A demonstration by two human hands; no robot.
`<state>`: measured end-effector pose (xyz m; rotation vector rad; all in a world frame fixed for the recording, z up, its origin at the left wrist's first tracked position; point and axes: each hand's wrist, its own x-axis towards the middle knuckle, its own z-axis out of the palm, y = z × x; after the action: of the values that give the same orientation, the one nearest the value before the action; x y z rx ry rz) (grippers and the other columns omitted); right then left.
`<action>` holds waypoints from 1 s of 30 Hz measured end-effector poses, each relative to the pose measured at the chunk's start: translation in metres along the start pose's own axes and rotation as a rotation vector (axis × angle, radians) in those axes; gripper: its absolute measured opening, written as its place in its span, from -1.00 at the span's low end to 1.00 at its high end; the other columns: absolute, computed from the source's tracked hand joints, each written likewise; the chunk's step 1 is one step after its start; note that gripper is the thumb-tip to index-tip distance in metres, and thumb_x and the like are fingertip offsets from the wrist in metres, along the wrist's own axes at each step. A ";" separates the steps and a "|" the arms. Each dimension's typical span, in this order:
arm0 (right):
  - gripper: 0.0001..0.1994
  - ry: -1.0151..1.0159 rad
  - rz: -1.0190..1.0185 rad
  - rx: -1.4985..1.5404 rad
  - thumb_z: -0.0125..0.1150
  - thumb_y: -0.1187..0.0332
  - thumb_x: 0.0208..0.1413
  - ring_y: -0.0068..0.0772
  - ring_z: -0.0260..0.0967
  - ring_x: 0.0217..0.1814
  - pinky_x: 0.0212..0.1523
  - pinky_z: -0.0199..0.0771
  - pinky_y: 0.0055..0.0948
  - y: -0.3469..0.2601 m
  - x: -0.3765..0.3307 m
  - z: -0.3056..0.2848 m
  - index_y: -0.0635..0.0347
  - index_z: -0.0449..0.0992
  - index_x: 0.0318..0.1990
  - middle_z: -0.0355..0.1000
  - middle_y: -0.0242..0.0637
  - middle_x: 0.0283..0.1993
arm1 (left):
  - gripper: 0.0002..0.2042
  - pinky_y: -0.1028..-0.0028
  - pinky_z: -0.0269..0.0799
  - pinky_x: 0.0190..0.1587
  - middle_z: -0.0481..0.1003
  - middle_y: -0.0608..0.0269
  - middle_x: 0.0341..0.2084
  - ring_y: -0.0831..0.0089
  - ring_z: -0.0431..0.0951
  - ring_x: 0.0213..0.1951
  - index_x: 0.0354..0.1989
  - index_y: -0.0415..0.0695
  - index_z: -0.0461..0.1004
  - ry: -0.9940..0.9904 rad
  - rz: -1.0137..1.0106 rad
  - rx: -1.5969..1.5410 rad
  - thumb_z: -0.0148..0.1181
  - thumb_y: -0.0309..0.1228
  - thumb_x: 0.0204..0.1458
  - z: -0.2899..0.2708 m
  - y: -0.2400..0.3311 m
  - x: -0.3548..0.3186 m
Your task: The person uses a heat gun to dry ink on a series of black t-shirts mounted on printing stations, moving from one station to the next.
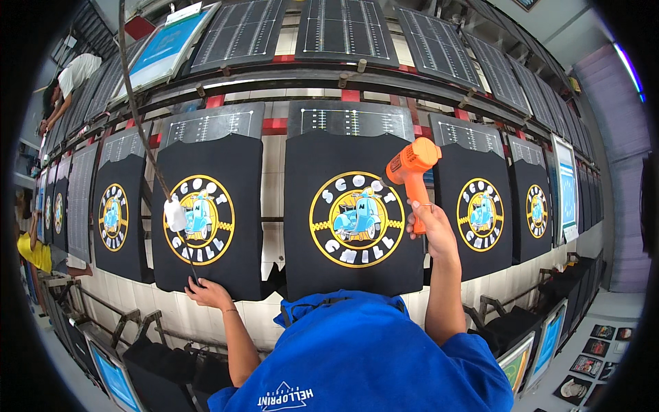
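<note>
My right hand (434, 228) is wrapped round the handle of an orange heat gun (414, 161). Its dark nozzle points left, over the edge of the round print on a black T-shirt (302, 206) spread on a board in front of me. That print shows a light-blue scooter in a yellow, white and black ring. At the lower edge of the black T-shirt (244, 185) to the left, my left hand (209, 295) has its fingers closed on a thin black cord (190, 257). The cord runs up to a white connector (175, 215), which hangs from a thicker cable (141, 127).
More printed black T-shirts (154, 206) lie on boards in the row. Dark rails (274, 88) run behind, with bare marked boards (347, 27) beyond. Framed screens (565, 185) stand at the right. Another person (75, 74) bends over the far left; someone in yellow (34, 250) is nearer.
</note>
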<state>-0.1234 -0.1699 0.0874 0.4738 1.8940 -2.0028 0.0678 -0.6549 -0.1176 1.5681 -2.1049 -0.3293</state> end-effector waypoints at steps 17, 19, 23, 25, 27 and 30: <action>-0.78 -0.233 0.020 -0.027 0.13 0.20 0.22 -0.62 0.33 -0.50 -0.55 0.32 -0.61 -0.003 0.025 0.053 0.16 0.36 -0.23 0.32 -0.44 -0.50 | -0.62 0.07 0.03 0.27 0.07 -0.10 0.31 -0.04 0.15 0.27 0.20 -0.07 0.34 0.000 -0.051 -0.006 -0.08 -0.29 0.23 -0.003 0.004 -0.002; -0.78 -0.260 0.026 -0.026 0.14 0.20 0.22 -0.61 0.34 -0.50 -0.55 0.34 -0.62 -0.002 0.026 0.057 0.17 0.36 -0.23 0.33 -0.43 -0.50 | -0.62 0.07 0.03 0.27 0.08 -0.10 0.31 -0.04 0.15 0.27 0.19 -0.08 0.35 -0.002 -0.049 -0.020 -0.07 -0.29 0.23 -0.004 0.010 -0.003; -0.78 -0.287 0.045 -0.033 0.14 0.21 0.23 -0.62 0.35 -0.51 -0.57 0.34 -0.63 -0.001 0.024 0.063 0.17 0.37 -0.23 0.34 -0.44 -0.50 | -0.63 0.05 0.08 0.26 0.07 -0.11 0.31 -0.09 0.15 0.25 0.19 -0.11 0.35 0.002 -0.055 -0.033 -0.08 -0.31 0.23 -0.006 0.013 -0.004; -0.78 -0.291 0.056 -0.044 0.15 0.21 0.22 -0.62 0.35 -0.52 -0.57 0.34 -0.63 0.000 0.023 0.065 0.17 0.37 -0.22 0.34 -0.44 -0.51 | -0.63 0.05 0.09 0.25 0.07 -0.10 0.32 -0.09 0.16 0.24 0.18 -0.11 0.35 -0.011 -0.080 -0.040 -0.08 -0.31 0.23 -0.008 0.016 -0.005; -0.78 -0.297 0.061 -0.052 0.15 0.21 0.22 -0.62 0.35 -0.52 -0.57 0.34 -0.63 0.000 0.023 0.067 0.17 0.37 -0.22 0.35 -0.44 -0.51 | -0.63 0.05 0.11 0.24 0.07 -0.09 0.32 -0.09 0.16 0.24 0.19 -0.11 0.35 0.006 -0.048 -0.022 -0.08 -0.31 0.24 -0.005 0.012 -0.003; -0.77 -0.308 0.057 -0.054 0.16 0.21 0.22 -0.63 0.35 -0.53 -0.58 0.34 -0.64 0.000 0.021 0.069 0.18 0.37 -0.19 0.35 -0.45 -0.50 | -0.63 0.05 0.12 0.23 0.06 -0.08 0.33 -0.11 0.16 0.23 0.19 -0.11 0.35 -0.003 -0.054 -0.027 -0.08 -0.31 0.24 -0.008 0.013 -0.005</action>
<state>-0.1426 -0.2395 0.0814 0.1886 1.7202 -1.8597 0.0622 -0.6452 -0.1058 1.6119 -2.0548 -0.3776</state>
